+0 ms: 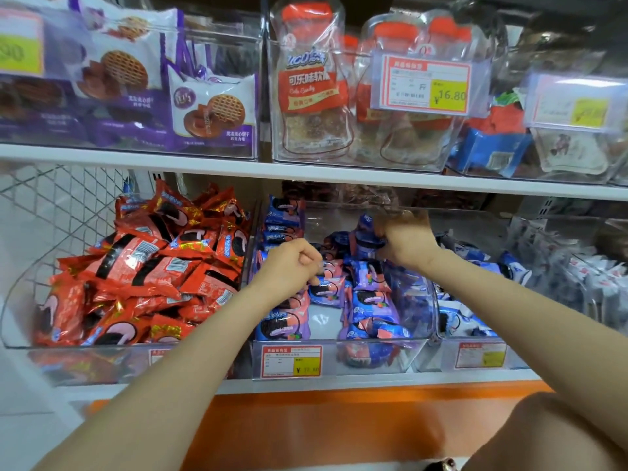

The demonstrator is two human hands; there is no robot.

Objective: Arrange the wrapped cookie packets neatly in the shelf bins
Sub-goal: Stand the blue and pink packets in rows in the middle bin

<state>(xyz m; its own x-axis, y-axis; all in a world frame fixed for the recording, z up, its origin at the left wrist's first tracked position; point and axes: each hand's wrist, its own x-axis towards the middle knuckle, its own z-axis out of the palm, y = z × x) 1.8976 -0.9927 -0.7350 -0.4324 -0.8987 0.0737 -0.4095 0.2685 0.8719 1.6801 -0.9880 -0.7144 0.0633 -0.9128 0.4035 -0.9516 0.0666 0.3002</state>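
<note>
Shelf bin of clear plastic (pixel 426 300) holds loose blue-and-purple wrapped cookie packets (pixel 370 297) just below both hands. Right hand (pixel 407 244) has its fingers curled round one upright blue packet (pixel 365 237) at their left. Left hand (pixel 292 263) has its fingers curled beside the heap, and I cannot tell whether they hold anything.

— Middle bin (pixel 373 340), contents?
— I see blue-purple cookie packets (pixel 370 297). My right hand (pixel 407 243) grips one blue packet (pixel 365 237).
— Left hand (pixel 292 263)?
— Fingers curled over the left-side row; hold unclear. Red packets (pixel 153 266) heaped alongside.
</note>
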